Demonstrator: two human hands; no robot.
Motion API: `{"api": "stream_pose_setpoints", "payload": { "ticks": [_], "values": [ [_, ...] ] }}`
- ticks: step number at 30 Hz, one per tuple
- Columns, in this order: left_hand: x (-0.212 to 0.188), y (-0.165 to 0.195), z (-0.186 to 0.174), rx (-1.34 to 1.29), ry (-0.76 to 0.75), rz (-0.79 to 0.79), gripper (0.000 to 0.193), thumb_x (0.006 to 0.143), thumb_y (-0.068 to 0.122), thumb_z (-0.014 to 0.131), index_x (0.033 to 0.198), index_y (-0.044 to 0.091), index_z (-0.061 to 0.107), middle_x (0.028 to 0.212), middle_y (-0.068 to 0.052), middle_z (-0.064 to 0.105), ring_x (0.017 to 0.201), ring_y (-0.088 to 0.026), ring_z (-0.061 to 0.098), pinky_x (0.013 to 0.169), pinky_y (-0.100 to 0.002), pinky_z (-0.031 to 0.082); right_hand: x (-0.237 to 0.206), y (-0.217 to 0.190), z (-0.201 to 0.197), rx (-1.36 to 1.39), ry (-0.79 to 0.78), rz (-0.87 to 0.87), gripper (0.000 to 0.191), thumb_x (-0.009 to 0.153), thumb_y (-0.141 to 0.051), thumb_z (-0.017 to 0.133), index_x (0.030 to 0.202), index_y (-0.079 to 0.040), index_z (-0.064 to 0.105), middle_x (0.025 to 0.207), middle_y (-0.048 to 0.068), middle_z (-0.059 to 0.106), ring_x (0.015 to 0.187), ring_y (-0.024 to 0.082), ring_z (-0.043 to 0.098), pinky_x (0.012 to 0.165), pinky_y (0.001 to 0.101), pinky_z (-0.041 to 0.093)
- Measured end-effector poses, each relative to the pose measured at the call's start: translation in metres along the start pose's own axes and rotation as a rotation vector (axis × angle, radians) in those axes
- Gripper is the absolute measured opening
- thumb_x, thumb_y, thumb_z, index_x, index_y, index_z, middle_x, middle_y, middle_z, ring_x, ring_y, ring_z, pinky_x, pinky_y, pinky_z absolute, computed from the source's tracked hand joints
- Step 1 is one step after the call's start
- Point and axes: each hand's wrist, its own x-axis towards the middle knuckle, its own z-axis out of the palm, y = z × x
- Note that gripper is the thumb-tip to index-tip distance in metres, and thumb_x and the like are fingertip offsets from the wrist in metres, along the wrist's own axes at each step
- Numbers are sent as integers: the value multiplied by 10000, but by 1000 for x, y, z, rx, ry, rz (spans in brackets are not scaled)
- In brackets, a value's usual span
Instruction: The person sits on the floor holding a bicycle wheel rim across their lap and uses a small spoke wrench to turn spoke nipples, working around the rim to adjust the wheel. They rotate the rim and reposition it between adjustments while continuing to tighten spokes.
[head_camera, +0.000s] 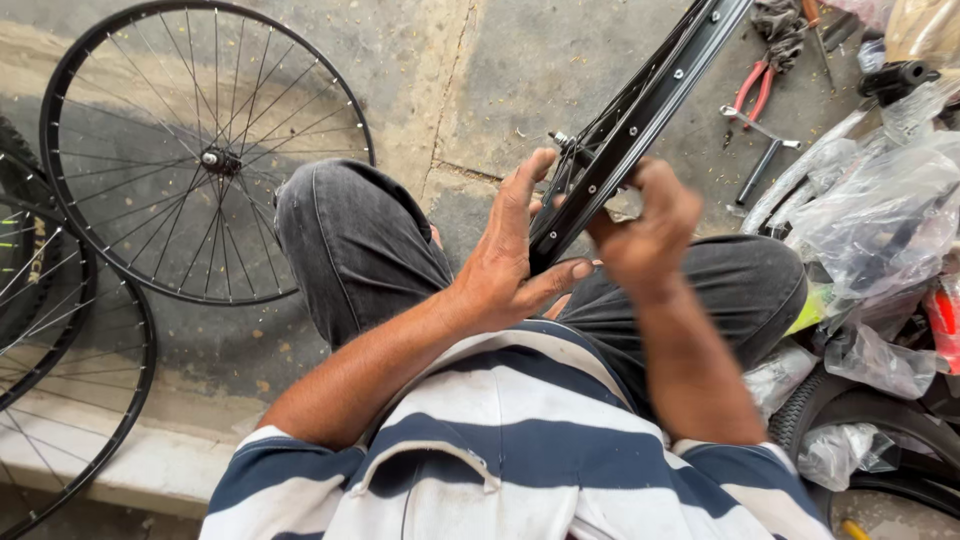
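Head view, both hands, left hand (505, 265), right hand (645, 225), grasping black rim (640, 110), edge-on, slanting up-right.

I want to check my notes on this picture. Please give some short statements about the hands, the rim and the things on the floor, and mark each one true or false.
1. Both hands hold the black rim. True: the left hand and the right hand grip its lower end.
2. A spoked wheel lies on the floor to the left. True.
3. The pliers have blue handles. False: the handles are red.
4. The person wears a plain red shirt. False: the shirt is striped white and dark blue.
5. The right hand holds the pliers. False: they lie on the floor at upper right.
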Motion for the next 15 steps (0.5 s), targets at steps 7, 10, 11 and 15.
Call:
{"api": "stream_pose_setpoints", "payload": {
  "ticks": [7,10,11,15],
  "values": [
    [0,-6,2,133,30,79,1061,993,431,757,1675,39,45,1706,-255,165,1614,-424,185,1337,-520,216,-11,42,2,258,-333,172,323,947,-53,806,1239,27,695,1103,142,751,967,263,737,843,350,609],
    [1,-8,4,116,38,126,1041,1014,429,732,1680,39,33,1703,-264,125,1615,-424,156,1340,-503,192,-14,44,23,-81,-87,-86,296,935,-41,794,1205,25,691,1057,155,756,869,240,759,760,344,599],
    [0,-8,4,90,28,127,1036,1019,428,722,1681,37,27,1703,-269,111,1615,-424,156,1342,-501,191,-16,40,32,-133,63,-222,275,954,-37,778,1201,21,672,1098,170,750,856,238,743,747,350,587],
    [1,-9,1,75,41,112,1051,1006,437,736,1676,30,35,1700,-280,119,1614,-427,167,1336,-496,201,-6,26,36,358,37,190,263,1045,-67,741,1289,20,702,1128,105,753,859,162,700,755,312,612]
  ]
}}
